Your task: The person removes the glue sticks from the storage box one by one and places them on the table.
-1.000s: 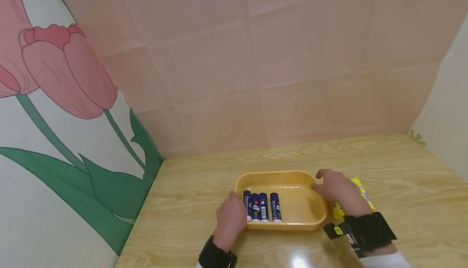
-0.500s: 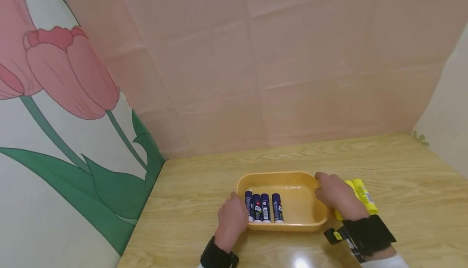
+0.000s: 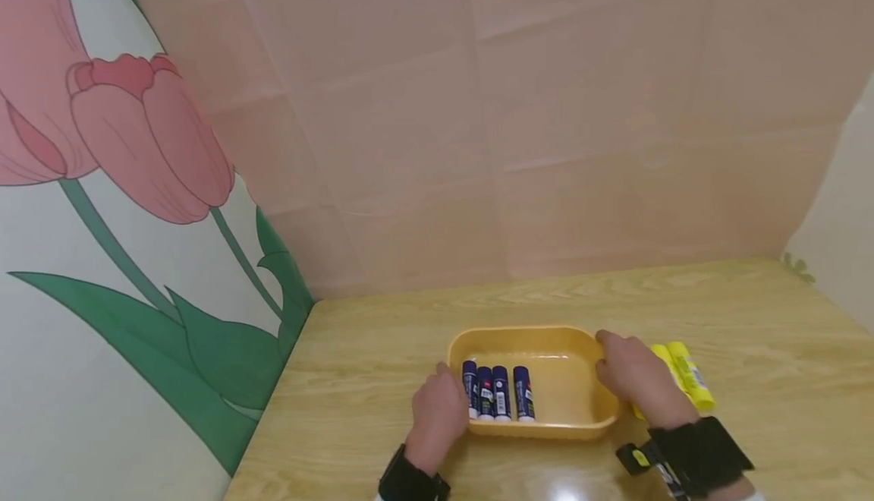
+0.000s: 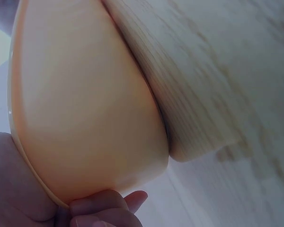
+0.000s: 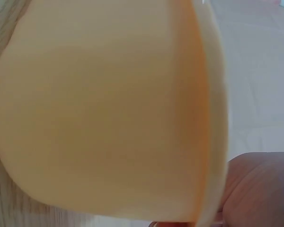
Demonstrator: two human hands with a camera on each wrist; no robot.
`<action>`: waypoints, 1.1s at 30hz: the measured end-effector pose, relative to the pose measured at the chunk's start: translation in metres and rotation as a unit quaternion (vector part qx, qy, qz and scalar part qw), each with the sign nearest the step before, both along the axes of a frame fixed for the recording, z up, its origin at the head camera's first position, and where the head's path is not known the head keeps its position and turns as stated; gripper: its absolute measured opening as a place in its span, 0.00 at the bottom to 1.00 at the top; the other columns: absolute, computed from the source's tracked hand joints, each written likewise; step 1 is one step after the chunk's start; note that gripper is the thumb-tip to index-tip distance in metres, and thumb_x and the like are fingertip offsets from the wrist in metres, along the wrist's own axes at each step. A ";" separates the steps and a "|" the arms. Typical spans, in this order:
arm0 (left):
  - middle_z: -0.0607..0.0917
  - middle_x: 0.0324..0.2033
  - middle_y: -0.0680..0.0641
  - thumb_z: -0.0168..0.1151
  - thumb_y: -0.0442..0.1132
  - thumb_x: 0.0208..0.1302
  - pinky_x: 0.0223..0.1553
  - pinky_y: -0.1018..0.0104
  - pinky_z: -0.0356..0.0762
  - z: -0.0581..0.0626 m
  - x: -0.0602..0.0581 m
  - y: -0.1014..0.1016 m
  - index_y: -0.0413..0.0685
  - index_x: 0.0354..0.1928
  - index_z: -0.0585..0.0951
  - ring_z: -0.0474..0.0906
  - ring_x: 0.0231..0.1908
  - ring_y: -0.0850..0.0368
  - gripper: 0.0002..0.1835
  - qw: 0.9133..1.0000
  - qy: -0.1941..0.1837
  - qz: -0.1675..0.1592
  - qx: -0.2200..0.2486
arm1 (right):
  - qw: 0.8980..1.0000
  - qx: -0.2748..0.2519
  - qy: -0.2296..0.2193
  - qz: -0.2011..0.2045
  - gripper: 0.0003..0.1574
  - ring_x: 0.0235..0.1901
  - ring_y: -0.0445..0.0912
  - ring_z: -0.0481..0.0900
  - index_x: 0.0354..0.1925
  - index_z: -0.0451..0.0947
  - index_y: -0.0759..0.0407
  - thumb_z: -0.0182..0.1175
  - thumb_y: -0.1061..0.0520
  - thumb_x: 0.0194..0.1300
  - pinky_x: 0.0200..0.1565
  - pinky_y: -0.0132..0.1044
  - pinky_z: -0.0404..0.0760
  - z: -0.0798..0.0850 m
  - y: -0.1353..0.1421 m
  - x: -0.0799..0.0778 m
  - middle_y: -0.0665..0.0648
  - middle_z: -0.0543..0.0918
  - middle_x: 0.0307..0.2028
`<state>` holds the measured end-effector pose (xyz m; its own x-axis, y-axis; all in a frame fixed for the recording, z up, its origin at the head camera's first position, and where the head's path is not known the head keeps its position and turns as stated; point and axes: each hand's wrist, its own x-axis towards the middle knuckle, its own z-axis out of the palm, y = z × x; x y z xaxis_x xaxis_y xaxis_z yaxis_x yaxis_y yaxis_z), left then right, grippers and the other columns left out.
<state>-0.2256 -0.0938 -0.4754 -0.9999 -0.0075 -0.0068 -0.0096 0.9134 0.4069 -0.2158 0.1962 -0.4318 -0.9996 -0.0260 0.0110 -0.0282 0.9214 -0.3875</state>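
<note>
A yellow-orange plastic tray (image 3: 570,391) stands on the wooden table. Several dark blue glue sticks (image 3: 501,393) with white ends lie side by side in its left half. My left hand (image 3: 439,410) grips the tray's left end; in the left wrist view its fingers (image 4: 102,203) curl under the rim against the outer wall. At the opposite end, my right hand (image 3: 638,376) holds the rim, thumb side above and fingertips just showing beneath it in the right wrist view. Partly behind that hand lie yellow glue sticks (image 3: 691,376).
The wood-grain table (image 3: 382,334) runs back to a wall covered with pinkish sheeting (image 3: 519,121). On the left rises a white wall painted with pink tulips (image 3: 150,137). A black strap (image 3: 703,452) circles the right wrist, another strap (image 3: 410,478) the left.
My right hand has closed from a loose pose beside the tray onto its right rim. The left hand keeps its hold. The head view has shifted slightly, and the glue sticks keep their places.
</note>
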 end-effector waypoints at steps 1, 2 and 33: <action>0.82 0.35 0.37 0.48 0.44 0.77 0.35 0.53 0.81 0.001 0.000 0.000 0.28 0.66 0.68 0.78 0.30 0.50 0.27 1.000 0.003 -0.001 0.001 | 1.000 -0.003 0.002 -0.001 0.27 0.37 0.60 0.77 0.56 0.70 0.76 0.57 0.61 0.61 0.36 0.55 0.78 -0.001 0.000 0.000 0.73 0.80 0.40; 0.82 0.35 0.37 0.48 0.44 0.77 0.35 0.53 0.81 0.001 0.001 -0.001 0.27 0.65 0.68 0.78 0.30 0.50 0.27 1.000 0.007 -0.001 0.003 | 1.000 -0.004 0.006 0.000 0.28 0.37 0.60 0.77 0.57 0.70 0.76 0.57 0.61 0.61 0.37 0.55 0.78 -0.001 0.000 0.000 0.73 0.81 0.40; 0.83 0.38 0.44 0.64 0.45 0.68 0.37 0.57 0.81 0.041 0.016 0.025 0.41 0.53 0.80 0.80 0.35 0.53 0.18 0.991 0.086 -0.104 -0.007 | 0.999 -0.022 -0.008 -0.028 0.29 0.40 0.60 0.76 0.58 0.69 0.79 0.59 0.64 0.61 0.44 0.57 0.78 -0.003 -0.006 0.000 0.75 0.79 0.43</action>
